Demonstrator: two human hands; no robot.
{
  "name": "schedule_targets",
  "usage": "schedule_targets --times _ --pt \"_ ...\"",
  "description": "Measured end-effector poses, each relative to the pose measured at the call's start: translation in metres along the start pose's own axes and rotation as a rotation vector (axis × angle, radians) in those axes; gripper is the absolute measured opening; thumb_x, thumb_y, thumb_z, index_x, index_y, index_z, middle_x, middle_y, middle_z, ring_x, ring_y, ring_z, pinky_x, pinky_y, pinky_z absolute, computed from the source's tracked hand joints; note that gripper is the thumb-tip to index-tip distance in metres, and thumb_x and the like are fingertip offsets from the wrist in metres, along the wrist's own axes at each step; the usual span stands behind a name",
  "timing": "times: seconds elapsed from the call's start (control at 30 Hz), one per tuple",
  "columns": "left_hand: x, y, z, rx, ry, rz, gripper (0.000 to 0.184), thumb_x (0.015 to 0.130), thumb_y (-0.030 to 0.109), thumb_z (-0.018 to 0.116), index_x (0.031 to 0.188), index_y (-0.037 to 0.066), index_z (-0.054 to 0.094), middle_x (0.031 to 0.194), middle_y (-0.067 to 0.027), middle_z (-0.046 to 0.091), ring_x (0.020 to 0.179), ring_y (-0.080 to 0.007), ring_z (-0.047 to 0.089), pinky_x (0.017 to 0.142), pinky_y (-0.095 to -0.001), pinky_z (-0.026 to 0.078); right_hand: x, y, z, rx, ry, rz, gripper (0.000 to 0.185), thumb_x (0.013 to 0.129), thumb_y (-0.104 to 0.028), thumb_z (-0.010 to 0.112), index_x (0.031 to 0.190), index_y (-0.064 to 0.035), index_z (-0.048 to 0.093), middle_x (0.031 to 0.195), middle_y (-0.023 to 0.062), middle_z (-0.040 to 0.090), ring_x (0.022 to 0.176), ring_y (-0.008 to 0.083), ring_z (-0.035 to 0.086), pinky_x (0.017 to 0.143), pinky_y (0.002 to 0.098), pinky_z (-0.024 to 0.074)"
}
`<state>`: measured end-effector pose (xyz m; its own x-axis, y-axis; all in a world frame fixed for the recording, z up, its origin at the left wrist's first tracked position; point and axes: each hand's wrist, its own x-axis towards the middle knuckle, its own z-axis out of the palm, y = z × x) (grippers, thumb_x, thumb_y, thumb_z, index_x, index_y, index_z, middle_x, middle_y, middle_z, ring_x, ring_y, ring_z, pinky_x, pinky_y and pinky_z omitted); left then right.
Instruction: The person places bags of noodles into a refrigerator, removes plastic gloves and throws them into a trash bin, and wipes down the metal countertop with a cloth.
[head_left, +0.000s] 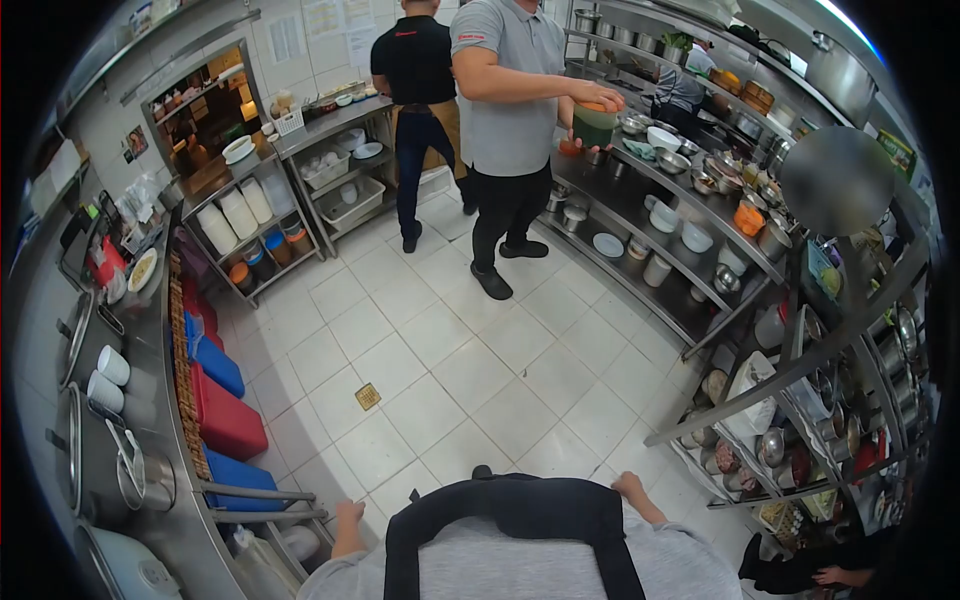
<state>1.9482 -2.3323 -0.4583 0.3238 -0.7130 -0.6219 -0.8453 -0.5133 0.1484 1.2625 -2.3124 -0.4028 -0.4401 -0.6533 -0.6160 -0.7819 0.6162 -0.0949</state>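
Note:
My left hand (pixel 350 514) hangs low at the left side of my body, near the counter's lower rails; its fingers are too small and foreshortened to read. On the other side my right hand (pixel 628 484) is held out low above the tiled floor, its fingers curled, and what is in it, if anything, is hidden. Between them are the dark straps (pixel 505 505) over my grey shirt. Neither hand visibly touches an object.
A person in a grey shirt (pixel 515 100) holds a green container (pixel 594 128) with an orange lid. Another person in black (pixel 412 60) stands behind. Steel counter (pixel 165 400) left, shelves with pots (pixel 700 270) right, floor drain (pixel 367 397) ahead.

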Motion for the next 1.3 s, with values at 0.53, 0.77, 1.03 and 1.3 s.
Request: schedule_targets --times 0.53,0.77,1.03,1.3 --pt "-0.008 0.123 0.006 -0.415 0.294 0.025 0.053 0.062 0.035 0.063 0.105 0.006 0.053 0.125 -0.0343 0.018 0.111 -0.0438 0.032 0.093 -0.0427 0.030 0.075 -0.256 -0.096 0.090 0.172 -0.686 0.034 0.061 -0.022 0.054 0.090 -0.0043 0.056 0.089 0.0209 0.056 0.086 0.0344 0.053 0.076 0.0393 0.0433" --pt "0.015 0.061 0.047 -0.164 0.202 0.071 0.054 0.062 0.036 0.059 0.104 0.003 0.054 0.122 -0.0324 0.028 0.114 -0.0415 0.030 0.095 -0.0400 0.028 0.100 -0.248 -0.087 0.118 0.190 -0.638 0.039 0.059 -0.024 0.055 0.091 -0.0031 0.057 0.089 0.0205 0.057 0.086 0.0340 0.054 0.075 0.0385 0.0443" --pt "-0.021 0.089 0.036 -0.312 0.060 -0.206 0.060 0.065 0.042 0.055 0.108 0.002 0.050 0.121 -0.0257 0.036 0.118 -0.0392 0.024 0.095 -0.0442 0.025 0.161 -0.089 -0.057 -0.094 0.105 -0.390 0.033 0.057 -0.027 0.058 0.075 0.0003 0.059 0.089 0.0222 0.056 0.083 0.0346 0.055 0.072 0.0396 0.0452" --pt "0.018 0.177 -0.024 -0.298 0.136 -0.047 0.054 0.068 0.040 0.055 0.108 0.005 0.050 0.120 -0.0273 0.034 0.116 -0.0386 0.028 0.093 -0.0435 0.030 0.240 -0.047 -0.017 0.038 0.131 -0.345 0.033 0.053 -0.028 0.060 0.067 0.0012 0.059 0.075 0.0227 0.058 0.073 0.0359 0.057 0.067 0.0412 0.0460"
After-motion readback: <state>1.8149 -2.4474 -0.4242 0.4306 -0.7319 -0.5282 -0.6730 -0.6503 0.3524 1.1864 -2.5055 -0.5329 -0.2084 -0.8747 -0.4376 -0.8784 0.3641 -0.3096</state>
